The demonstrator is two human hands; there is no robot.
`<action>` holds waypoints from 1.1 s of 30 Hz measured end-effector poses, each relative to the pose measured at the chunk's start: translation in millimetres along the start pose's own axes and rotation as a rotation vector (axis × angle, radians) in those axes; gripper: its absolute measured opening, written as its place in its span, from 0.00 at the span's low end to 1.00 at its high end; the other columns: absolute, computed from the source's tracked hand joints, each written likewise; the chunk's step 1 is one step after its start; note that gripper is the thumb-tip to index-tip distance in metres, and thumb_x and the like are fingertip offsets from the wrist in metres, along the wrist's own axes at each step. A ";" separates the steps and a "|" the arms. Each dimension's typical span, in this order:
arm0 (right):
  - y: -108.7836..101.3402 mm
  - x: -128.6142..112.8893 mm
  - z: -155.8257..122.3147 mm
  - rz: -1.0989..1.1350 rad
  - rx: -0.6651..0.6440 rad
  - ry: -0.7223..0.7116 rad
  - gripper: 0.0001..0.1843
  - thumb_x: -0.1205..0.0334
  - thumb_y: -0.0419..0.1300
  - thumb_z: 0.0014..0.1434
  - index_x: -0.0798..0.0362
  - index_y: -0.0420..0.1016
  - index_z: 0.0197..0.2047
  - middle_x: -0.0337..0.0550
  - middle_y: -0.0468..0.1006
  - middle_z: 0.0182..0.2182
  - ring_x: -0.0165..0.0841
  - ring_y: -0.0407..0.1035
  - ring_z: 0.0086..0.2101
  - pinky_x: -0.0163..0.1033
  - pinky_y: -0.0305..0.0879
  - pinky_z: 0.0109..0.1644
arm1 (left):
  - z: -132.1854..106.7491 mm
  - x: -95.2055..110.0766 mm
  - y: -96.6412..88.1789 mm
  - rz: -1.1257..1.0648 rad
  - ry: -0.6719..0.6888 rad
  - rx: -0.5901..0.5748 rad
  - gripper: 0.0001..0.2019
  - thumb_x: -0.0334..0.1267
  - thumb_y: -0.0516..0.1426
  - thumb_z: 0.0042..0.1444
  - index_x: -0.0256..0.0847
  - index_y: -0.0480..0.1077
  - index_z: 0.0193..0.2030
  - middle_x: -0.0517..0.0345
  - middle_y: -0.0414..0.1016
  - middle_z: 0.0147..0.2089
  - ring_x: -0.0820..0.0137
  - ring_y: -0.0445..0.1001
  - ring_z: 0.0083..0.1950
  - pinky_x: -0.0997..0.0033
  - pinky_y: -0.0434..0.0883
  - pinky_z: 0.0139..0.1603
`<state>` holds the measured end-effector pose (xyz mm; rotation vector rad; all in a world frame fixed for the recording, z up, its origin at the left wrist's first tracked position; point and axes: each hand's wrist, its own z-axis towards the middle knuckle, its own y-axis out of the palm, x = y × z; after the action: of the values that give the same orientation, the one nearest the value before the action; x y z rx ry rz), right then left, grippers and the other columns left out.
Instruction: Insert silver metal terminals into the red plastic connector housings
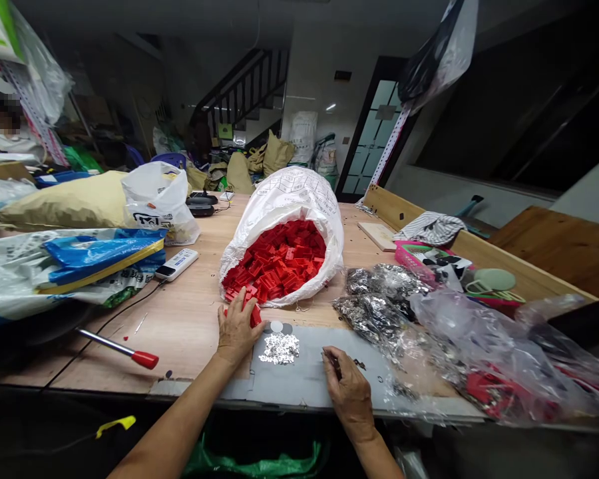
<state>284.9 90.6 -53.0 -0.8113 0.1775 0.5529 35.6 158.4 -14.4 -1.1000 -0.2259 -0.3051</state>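
Observation:
My left hand [237,329] is at the mouth of a white woven sack [299,193], its fingers curled over red plastic pieces [284,259] that spill toward the table's front. My right hand [348,386] is closed over the grey mat [309,379], fingertips pinched together; a small dark item seems to be in them, too little to name. Small dark pieces [360,364] lie just beyond that hand. Between my hands is a pile of small shiny metal pieces [280,348], with flat round discs [277,326] behind it.
Plastic bags of metal parts [374,306] and a pink basket [424,259] crowd the right. On the left are a red-handled lever [144,359], a white corded device [177,265] and piled packaging bags [70,266]. Another person [10,133] is at the far left.

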 end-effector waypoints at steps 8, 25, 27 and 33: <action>-7.8 1.0 11.2 0.095 -0.070 0.117 0.11 0.58 0.49 0.65 0.53 0.69 0.43 0.46 0.77 0.37 0.36 0.73 0.36 0.39 0.70 0.40 | -11.8 -3.9 -15.9 -0.220 0.036 0.164 0.26 0.49 0.61 0.51 0.41 0.67 0.55 0.41 0.66 0.61 0.50 0.59 0.64 0.40 0.49 0.64; -30.6 -7.4 24.7 0.162 -0.231 0.313 0.12 0.55 0.51 0.62 0.51 0.72 0.41 0.45 0.80 0.38 0.39 0.75 0.39 0.42 0.68 0.43 | -96.2 29.3 -69.2 -1.681 -0.866 -0.522 0.29 0.29 0.68 0.39 0.46 0.67 0.50 0.55 0.72 0.49 0.68 0.77 0.46 0.73 0.70 0.48; -34.8 -10.9 25.1 0.202 -0.231 0.371 0.12 0.54 0.52 0.61 0.50 0.72 0.40 0.44 0.80 0.37 0.39 0.75 0.38 0.41 0.68 0.42 | -95.5 28.7 -73.1 -1.736 -0.957 -0.586 0.30 0.26 0.68 0.38 0.45 0.68 0.50 0.53 0.72 0.50 0.67 0.77 0.46 0.73 0.69 0.51; -39.7 -21.5 21.8 0.318 -0.247 0.473 0.12 0.52 0.55 0.59 0.51 0.73 0.37 0.43 0.80 0.33 0.37 0.74 0.34 0.38 0.67 0.39 | -99.4 28.0 -75.5 -1.743 -0.953 -0.641 0.27 0.27 0.68 0.38 0.44 0.70 0.48 0.54 0.72 0.48 0.67 0.78 0.44 0.72 0.71 0.49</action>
<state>286.6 75.8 -5.1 -1.1581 0.6922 0.6823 38.1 33.8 14.5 -1.3403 -2.0839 -1.4441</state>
